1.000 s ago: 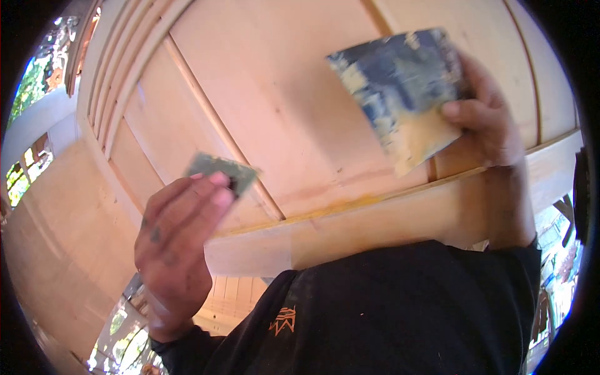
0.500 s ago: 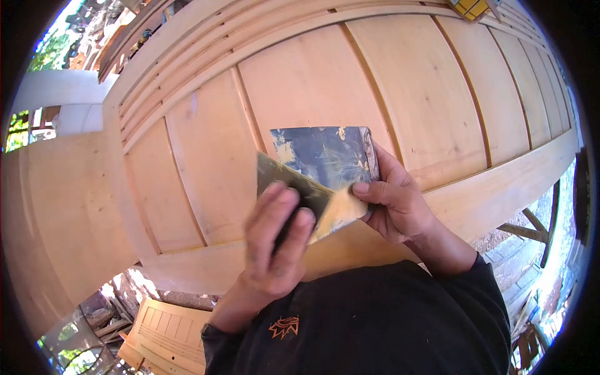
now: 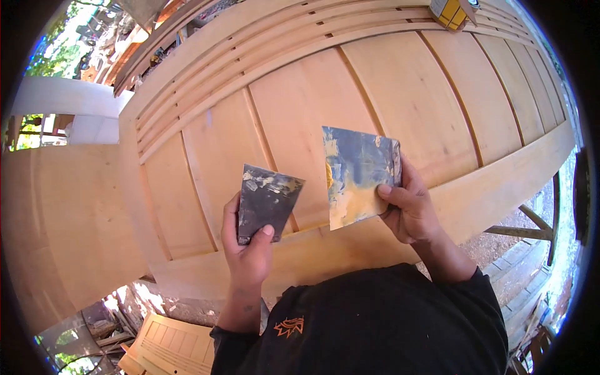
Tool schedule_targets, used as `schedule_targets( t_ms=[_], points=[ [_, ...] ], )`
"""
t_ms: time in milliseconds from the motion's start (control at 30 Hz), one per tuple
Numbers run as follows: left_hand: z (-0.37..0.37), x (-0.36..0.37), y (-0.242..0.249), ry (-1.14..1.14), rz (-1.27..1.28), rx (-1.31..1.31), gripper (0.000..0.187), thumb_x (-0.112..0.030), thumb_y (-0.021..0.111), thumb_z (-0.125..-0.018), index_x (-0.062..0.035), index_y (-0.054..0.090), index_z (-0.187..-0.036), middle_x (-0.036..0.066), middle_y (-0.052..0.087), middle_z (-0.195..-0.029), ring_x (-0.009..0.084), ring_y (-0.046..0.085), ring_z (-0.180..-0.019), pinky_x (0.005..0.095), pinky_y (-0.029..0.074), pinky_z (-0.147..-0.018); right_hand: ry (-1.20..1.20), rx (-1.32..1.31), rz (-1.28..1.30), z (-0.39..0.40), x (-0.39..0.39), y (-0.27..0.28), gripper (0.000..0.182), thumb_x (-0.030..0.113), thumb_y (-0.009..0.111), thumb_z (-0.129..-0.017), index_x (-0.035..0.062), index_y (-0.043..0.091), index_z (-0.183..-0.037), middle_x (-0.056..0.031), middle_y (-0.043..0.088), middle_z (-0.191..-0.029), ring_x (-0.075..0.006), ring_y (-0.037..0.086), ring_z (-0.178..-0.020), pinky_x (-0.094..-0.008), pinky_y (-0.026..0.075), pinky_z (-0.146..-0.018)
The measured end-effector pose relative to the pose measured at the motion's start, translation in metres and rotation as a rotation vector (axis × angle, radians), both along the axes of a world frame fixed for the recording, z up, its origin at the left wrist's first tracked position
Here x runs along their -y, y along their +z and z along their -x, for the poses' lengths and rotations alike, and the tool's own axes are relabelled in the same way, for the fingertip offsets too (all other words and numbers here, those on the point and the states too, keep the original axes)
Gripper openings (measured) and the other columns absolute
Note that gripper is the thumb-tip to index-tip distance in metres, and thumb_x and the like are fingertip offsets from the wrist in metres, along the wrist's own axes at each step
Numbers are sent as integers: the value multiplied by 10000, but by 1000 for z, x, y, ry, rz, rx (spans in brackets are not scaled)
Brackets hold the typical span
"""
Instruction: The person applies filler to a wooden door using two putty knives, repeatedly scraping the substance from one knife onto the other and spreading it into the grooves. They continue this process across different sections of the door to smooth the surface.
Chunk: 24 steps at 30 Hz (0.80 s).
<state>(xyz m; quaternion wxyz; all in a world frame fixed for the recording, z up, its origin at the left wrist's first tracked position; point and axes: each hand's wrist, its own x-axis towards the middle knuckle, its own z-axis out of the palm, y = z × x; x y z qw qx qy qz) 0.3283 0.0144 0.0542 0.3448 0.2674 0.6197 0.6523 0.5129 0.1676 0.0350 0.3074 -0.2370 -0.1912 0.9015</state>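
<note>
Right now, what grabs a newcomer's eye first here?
Two flat scraper-like plates held up mid-frame: the left hand grips a dark smeared plate, and the right hand pinches a larger blue plate with yellowish paste on its lower part. Behind them a pale wooden panelled door lies flat and fills most of the view. A small yellow box sits at its far top edge.

This is an open-air carpentry yard. A large unfinished wooden door (image 3: 350,94) with raised panels and grooved rails lies flat across the view, its pale wood bare. Another panelled door (image 3: 164,342) rests on the ground below, among timber offcuts (image 3: 103,328). Rough wooden trestle legs (image 3: 531,228) stand on bare dirt at the right. Sunlight falls on green trees (image 3: 53,47) at the upper left, beside a white wall (image 3: 62,100).
</note>
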Motion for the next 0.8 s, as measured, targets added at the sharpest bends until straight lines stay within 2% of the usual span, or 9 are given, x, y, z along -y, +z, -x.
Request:
schedule_targets(
  t_ms=[67, 167, 267, 300, 400, 433, 533, 633, 800],
  points=[
    [-7, -1, 5, -26, 0, -67, 481, -14, 526, -820, 50, 363, -1268, 138, 506, -1181, 168, 498, -1072, 319, 420, -896, -25, 13, 33, 2, 8, -7, 564, -99, 455, -827, 20, 268, -1346, -130, 474, -1233, -229, 509, -1145, -364, 448, -971],
    [-28, -3, 14, -42, 96, -372, 534, 37, 509, -796, 15, 333, -1299, 192, 480, -1207, 269, 488, -1138, 417, 389, -973, -54, 6, 64, 9, 14, -14, 568, -99, 454, -822, 21, 270, -1346, -130, 478, -1229, -227, 508, -1140, -364, 447, -971],
    [-36, -13, -16, -222, -222, -970, 499, 15, 480, -838, -16, 323, -1311, 239, 460, -1207, 331, 481, -1151, 448, 401, -960, -49, 9, 140, 9, 13, -11, 576, -102, 456, -820, 18, 265, -1350, -127, 478, -1227, -233, 510, -1138, -372, 443, -972],
    [-37, -21, -31, -256, -279, -990, 437, 46, 464, -834, -27, 415, -1263, 254, 444, -1218, 401, 471, -1152, 474, 405, -955, -64, -36, 154, 9, 11, -13, 605, -93, 480, -811, 18, 259, -1363, -131, 478, -1241, -245, 513, -1140, -383, 443, -973],
    [-9, -25, -45, -363, 48, -1260, 380, 79, 492, -817, -14, 511, -1185, 237, 462, -1207, 401, 468, -1154, 465, 407, -960, -139, -123, 158, -11, -8, -13, 642, -74, 517, -795, 20, 257, -1375, -140, 474, -1263, -253, 511, -1149, -387, 446, -970],
    [-5, -31, -43, -344, 55, -1283, 404, 119, 522, -762, -22, 569, -1138, 173, 499, -1206, 365, 477, -1155, 460, 414, -959, -185, -106, 131, -21, -16, -18, 665, -55, 544, -785, 12, 254, -1379, -158, 472, -1274, -262, 506, -1159, -386, 449, -965],
    [6, -66, -5, -865, 236, -1427, 421, 63, 533, -752, -46, 570, -1157, 103, 537, -1195, 308, 482, -1157, 463, 405, -967, -400, 68, -69, -56, -39, -33, 591, -39, 540, -799, -25, 296, -1337, -167, 510, -1216, -255, 544, -1103, -359, 470, -935],
    [-4, -93, -7, -1268, 279, -1453, 312, -99, 520, -796, -72, 623, -1089, 38, 572, -1149, 270, 506, -1115, 464, 390, -962, -503, 192, -127, -88, -45, -43, 567, -41, 494, -814, -41, 278, -1338, -174, 510, -1197, -234, 548, -1096, -327, 458, -938],
    [-34, -111, -4, -1499, 307, -1482, 344, -124, 488, -802, -59, 603, -1119, 66, 563, -1166, 279, 483, -1127, 457, 370, -975, -578, 356, -96, -117, -13, -44, 611, -48, 464, -809, -55, 215, -1367, -212, 454, -1268, -273, 495, -1171, -368, 403, -1002]
  ],
)
